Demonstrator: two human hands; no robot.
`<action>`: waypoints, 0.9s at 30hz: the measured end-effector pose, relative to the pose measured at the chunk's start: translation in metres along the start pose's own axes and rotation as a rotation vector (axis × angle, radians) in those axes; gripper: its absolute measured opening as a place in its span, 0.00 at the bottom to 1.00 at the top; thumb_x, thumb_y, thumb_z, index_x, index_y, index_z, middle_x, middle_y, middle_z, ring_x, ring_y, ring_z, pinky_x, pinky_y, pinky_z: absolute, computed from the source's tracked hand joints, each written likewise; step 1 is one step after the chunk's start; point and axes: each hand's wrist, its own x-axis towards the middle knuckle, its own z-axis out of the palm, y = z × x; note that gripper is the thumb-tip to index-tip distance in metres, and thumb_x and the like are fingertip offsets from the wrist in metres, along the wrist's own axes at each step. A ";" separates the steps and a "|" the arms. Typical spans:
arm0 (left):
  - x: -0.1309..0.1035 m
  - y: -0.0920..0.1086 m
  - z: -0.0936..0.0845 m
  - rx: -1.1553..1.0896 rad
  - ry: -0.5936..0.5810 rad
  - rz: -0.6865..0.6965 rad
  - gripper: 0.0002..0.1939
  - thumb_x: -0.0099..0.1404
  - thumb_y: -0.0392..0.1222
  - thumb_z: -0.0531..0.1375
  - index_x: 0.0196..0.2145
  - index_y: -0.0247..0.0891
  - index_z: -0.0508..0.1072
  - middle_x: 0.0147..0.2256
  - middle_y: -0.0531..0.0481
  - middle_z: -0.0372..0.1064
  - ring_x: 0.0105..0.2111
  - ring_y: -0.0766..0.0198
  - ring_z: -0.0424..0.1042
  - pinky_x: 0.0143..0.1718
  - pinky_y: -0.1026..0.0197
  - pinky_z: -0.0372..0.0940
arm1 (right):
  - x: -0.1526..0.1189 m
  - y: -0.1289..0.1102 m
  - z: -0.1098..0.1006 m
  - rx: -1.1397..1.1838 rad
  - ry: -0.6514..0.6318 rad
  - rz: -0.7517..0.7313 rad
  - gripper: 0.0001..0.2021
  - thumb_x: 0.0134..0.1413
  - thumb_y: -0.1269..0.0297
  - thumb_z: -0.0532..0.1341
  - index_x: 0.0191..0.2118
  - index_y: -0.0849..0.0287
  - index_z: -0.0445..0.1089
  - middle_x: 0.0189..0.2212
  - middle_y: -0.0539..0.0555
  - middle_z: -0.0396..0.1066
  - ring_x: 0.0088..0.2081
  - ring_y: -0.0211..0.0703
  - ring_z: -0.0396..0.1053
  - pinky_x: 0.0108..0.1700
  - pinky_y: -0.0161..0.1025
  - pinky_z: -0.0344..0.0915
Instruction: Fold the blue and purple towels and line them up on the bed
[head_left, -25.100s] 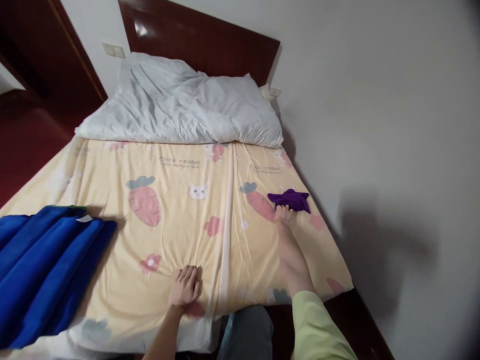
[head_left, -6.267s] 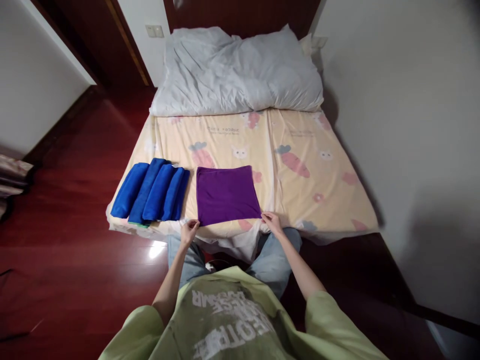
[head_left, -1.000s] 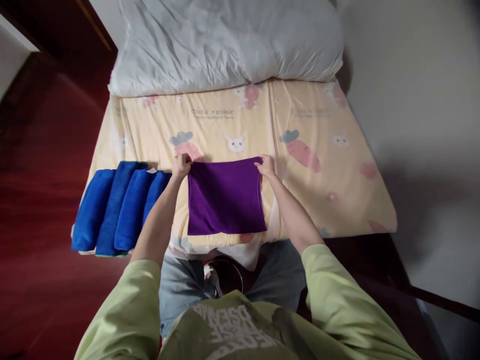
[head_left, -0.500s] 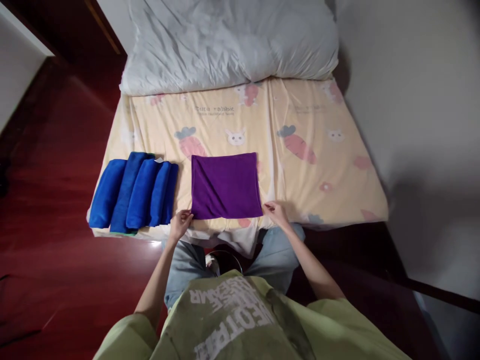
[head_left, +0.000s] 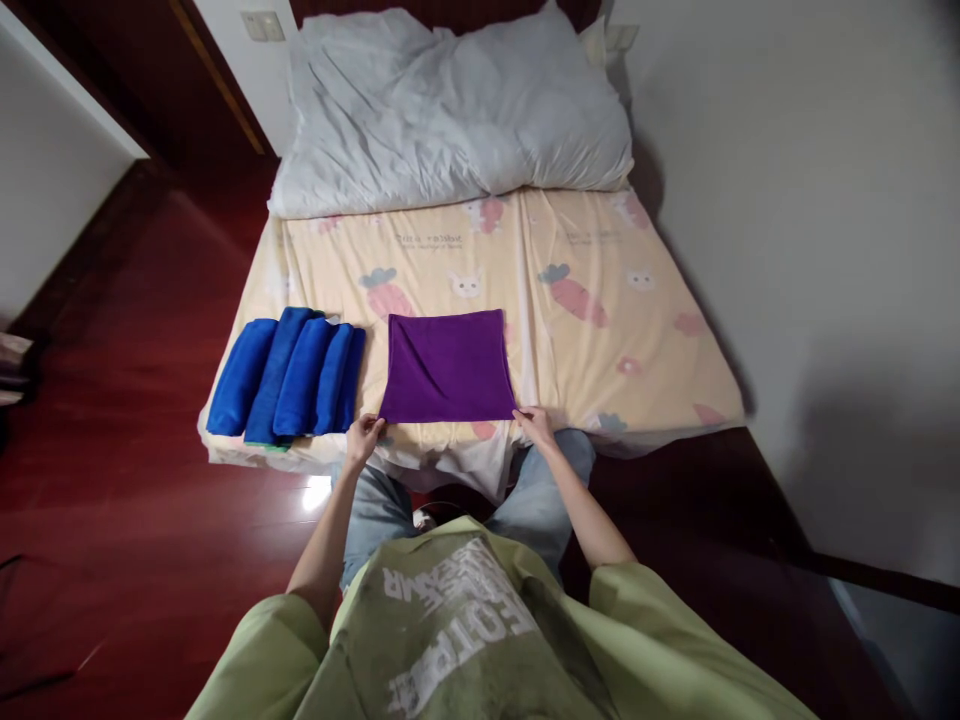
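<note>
A purple towel (head_left: 448,368) lies spread nearly flat on the bed, with a few diagonal creases in its left half. My left hand (head_left: 365,438) pinches its near left corner. At the near right corner, my right hand (head_left: 535,425) grips the cloth between thumb and fingers. To the left of the purple towel, several rolled or folded blue towels (head_left: 300,375) lie side by side, close to the bed's near left corner. A bit of green edging shows beneath them.
The bed (head_left: 660,330) has a pale yellow sheet printed with carrots and rabbits. A crumpled light grey quilt (head_left: 457,110) covers its far end. A wall (head_left: 810,230) stands to the right, and dark red floor (head_left: 135,420) extends on the left.
The camera view has tilted up and shows more of the far end. My right hand has closed on the near right corner; the towel's near edge looks pulled straighter.
</note>
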 end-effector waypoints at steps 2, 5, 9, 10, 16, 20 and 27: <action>-0.002 -0.004 -0.006 -0.061 -0.016 0.007 0.25 0.55 0.64 0.63 0.35 0.38 0.76 0.34 0.43 0.79 0.36 0.52 0.78 0.34 0.57 0.71 | -0.002 0.002 -0.004 0.014 0.024 -0.049 0.19 0.46 0.45 0.64 0.30 0.58 0.76 0.27 0.55 0.77 0.28 0.46 0.72 0.31 0.39 0.69; -0.003 -0.006 -0.009 -0.098 -0.036 0.054 0.28 0.54 0.66 0.63 0.37 0.38 0.75 0.37 0.42 0.79 0.40 0.52 0.78 0.38 0.56 0.72 | -0.005 0.001 -0.005 0.116 -0.014 -0.114 0.22 0.49 0.43 0.63 0.37 0.58 0.76 0.33 0.57 0.78 0.24 0.43 0.70 0.27 0.39 0.67; -0.002 -0.005 -0.008 -0.111 -0.096 0.106 0.29 0.56 0.68 0.62 0.38 0.38 0.74 0.38 0.42 0.77 0.40 0.53 0.77 0.39 0.56 0.73 | -0.011 -0.003 -0.006 0.178 -0.173 -0.143 0.22 0.52 0.44 0.62 0.43 0.57 0.72 0.33 0.56 0.78 0.18 0.38 0.64 0.21 0.38 0.63; -0.002 -0.005 -0.008 -0.108 -0.119 0.111 0.28 0.56 0.68 0.62 0.37 0.38 0.73 0.37 0.42 0.77 0.39 0.54 0.77 0.38 0.56 0.73 | -0.012 -0.004 -0.007 0.183 -0.197 -0.149 0.21 0.52 0.44 0.62 0.43 0.56 0.71 0.33 0.55 0.78 0.18 0.38 0.64 0.20 0.37 0.62; -0.009 -0.001 -0.009 -0.007 -0.070 0.130 0.26 0.59 0.65 0.59 0.38 0.38 0.73 0.38 0.44 0.76 0.40 0.55 0.75 0.38 0.58 0.71 | -0.015 -0.011 -0.012 0.257 -0.176 -0.023 0.21 0.48 0.48 0.65 0.44 0.57 0.68 0.23 0.49 0.74 0.16 0.37 0.63 0.19 0.35 0.61; -0.012 0.002 -0.008 0.011 -0.088 0.147 0.28 0.60 0.64 0.60 0.48 0.40 0.71 0.39 0.46 0.76 0.40 0.56 0.76 0.35 0.61 0.70 | -0.015 -0.013 -0.008 0.278 -0.138 0.056 0.21 0.45 0.46 0.67 0.38 0.57 0.69 0.17 0.46 0.70 0.16 0.38 0.65 0.18 0.33 0.62; -0.011 0.001 -0.013 0.100 -0.062 0.158 0.24 0.61 0.63 0.59 0.43 0.41 0.73 0.34 0.47 0.77 0.36 0.56 0.76 0.37 0.59 0.70 | -0.010 -0.013 -0.003 0.227 -0.104 0.122 0.20 0.41 0.45 0.70 0.30 0.57 0.70 0.16 0.49 0.71 0.15 0.39 0.65 0.17 0.34 0.63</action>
